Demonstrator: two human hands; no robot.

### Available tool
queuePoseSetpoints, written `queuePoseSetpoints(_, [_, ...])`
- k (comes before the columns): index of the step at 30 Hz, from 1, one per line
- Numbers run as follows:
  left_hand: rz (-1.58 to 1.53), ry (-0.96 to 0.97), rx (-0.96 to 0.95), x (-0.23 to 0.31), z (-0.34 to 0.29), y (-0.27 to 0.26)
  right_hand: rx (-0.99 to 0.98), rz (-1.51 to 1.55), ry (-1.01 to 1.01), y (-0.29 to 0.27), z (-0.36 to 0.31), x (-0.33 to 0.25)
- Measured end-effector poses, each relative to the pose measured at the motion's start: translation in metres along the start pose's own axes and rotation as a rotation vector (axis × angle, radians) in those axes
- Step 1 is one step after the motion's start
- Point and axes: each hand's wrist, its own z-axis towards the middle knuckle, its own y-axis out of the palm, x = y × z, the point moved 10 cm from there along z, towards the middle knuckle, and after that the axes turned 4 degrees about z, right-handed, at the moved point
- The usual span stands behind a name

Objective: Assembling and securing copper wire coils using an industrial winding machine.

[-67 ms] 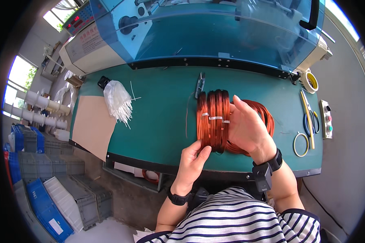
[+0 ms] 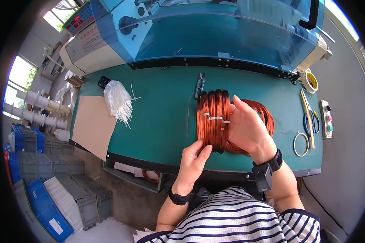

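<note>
A bundle of copper wire coils (image 2: 213,129) stands on edge on the green table, with small white ties around its strands. My left hand (image 2: 192,162) pinches the bundle's lower left edge between thumb and fingers. Against its right side is my right hand (image 2: 249,127), thumb stretched upward and palm turned to the left. The other fingers of that hand go in behind the wire and are mostly hidden. Another copper coil (image 2: 265,115) lies behind my right hand, partly covered by it. A small pair of snips (image 2: 200,84) lies just beyond the bundle.
White ties (image 2: 123,109) spill from a plastic bag at left, beside brown cardboard (image 2: 93,123). At right are scissors (image 2: 309,119), a yellow ring (image 2: 300,144), a tape roll (image 2: 309,82) and a button box (image 2: 326,119). A machine with a blue clear cover (image 2: 215,40) stands behind.
My left thumb has shifted very slightly along the bundle's lower edge. Otherwise the hands and coils hold their places.
</note>
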Motion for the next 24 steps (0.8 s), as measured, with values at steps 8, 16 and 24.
queuePoseSetpoints(8, [-0.096, 0.105, 0.326, 0.014, -0.006, -0.027, -0.052, 0.087, 0.032, 0.007, -0.005, 0.003])
queuePoseSetpoints(16, [0.685, 0.436, 0.489, 0.065, -0.015, -0.038, 0.081, -0.032, -0.087, -0.014, -0.009, -0.010])
queuePoseSetpoints(24, [0.072, 0.043, 0.143, 0.011, 0.005, 0.019, 0.416, -0.564, -0.442, -0.072, -0.030, -0.035])
